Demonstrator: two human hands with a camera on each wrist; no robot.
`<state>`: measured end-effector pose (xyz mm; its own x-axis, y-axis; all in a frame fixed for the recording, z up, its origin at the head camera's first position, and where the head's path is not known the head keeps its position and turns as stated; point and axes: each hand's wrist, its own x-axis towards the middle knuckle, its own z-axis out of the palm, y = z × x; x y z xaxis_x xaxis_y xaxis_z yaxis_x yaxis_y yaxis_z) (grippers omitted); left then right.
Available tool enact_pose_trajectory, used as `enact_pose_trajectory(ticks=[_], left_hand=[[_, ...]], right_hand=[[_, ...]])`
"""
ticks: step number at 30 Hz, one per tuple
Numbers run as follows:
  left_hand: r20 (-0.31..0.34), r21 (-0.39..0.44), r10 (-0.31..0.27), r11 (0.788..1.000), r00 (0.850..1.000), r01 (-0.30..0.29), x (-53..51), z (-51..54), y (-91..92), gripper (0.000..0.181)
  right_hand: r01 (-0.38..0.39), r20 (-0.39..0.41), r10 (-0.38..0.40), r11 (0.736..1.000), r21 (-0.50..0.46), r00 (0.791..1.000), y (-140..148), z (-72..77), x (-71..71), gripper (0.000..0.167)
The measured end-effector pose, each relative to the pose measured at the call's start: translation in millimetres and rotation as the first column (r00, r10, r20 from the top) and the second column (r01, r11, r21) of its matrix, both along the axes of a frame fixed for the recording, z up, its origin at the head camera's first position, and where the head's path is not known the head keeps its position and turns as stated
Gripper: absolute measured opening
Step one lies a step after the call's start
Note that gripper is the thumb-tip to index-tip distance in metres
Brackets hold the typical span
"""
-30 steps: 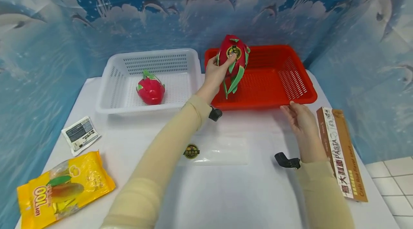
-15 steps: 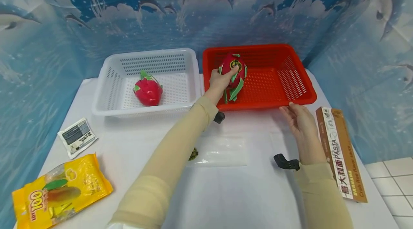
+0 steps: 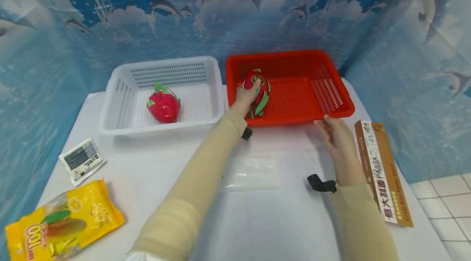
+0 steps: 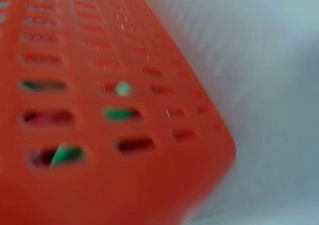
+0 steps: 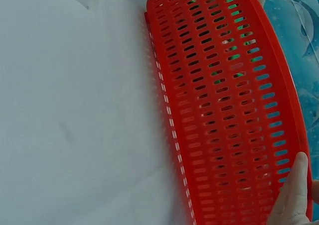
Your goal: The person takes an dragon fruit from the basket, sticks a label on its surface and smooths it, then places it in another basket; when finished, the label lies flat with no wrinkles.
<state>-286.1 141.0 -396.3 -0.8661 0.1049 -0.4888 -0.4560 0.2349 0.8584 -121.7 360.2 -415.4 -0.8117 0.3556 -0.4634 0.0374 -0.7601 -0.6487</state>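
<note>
Holding one fruit [image 3: 264, 90] in left grip [image 3: 245, 96], with another fruit [image 3: 164, 106] leftward; pinching one red basket [image 3: 298, 99] in right grip [image 3: 339, 140].

A yellow bag [image 3: 64, 222] lies near a sachet [image 3: 82, 162], well apart from a pasta box [image 3: 382, 173].

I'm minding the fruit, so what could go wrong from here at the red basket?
The dragon fruit in the left hand looks rounded, with bare floor beside it in the red basket, so it might roll once released. The right hand pinches the basket's front rim, so an accidental tug might slide or tilt it.
</note>
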Motion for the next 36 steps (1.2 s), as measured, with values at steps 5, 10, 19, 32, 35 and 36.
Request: enact_pose_trajectory(ticks=[5,10,19,32,35,36], left_hand=[[0.017,-0.065,-0.089,0.994,0.996,0.089,-5.2,-0.5,-3.6,0.088],[-0.028,-0.185,-0.089,0.979,0.996,0.082,-1.3,3.5,-1.8,0.084],[-0.218,-0.356,-0.218,0.925,0.951,0.131,14.6,15.3,-6.0,0.079],[-0.584,-0.017,-0.140,0.987,0.800,0.160,77.9,42.0,-79.7,0.037],[-0.578,0.074,-0.067,0.988,0.813,0.134,92.4,36.0,-110.3,0.030],[-0.575,0.092,-0.041,0.989,0.817,0.114,96.0,33.1,-120.9,0.028]], right_hand=[[0.033,0.020,-0.034,0.999,0.031,0.999,-5.0,-0.2,-3.7,0.044],[0.040,0.029,-0.041,0.999,0.025,0.999,-6.4,0.3,-3.6,0.044],[0.035,0.071,-0.030,0.997,-0.075,0.997,-2.8,3.1,-2.6,0.041],[0.074,0.075,-0.063,0.986,-0.150,0.995,-0.6,-2.8,-6.0,0.047],[0.070,0.055,-0.063,0.987,-0.146,0.997,-1.6,-4.5,-6.1,0.049],[0.068,0.052,-0.061,0.987,-0.147,0.997,-2.1,-5.0,-6.6,0.049]])
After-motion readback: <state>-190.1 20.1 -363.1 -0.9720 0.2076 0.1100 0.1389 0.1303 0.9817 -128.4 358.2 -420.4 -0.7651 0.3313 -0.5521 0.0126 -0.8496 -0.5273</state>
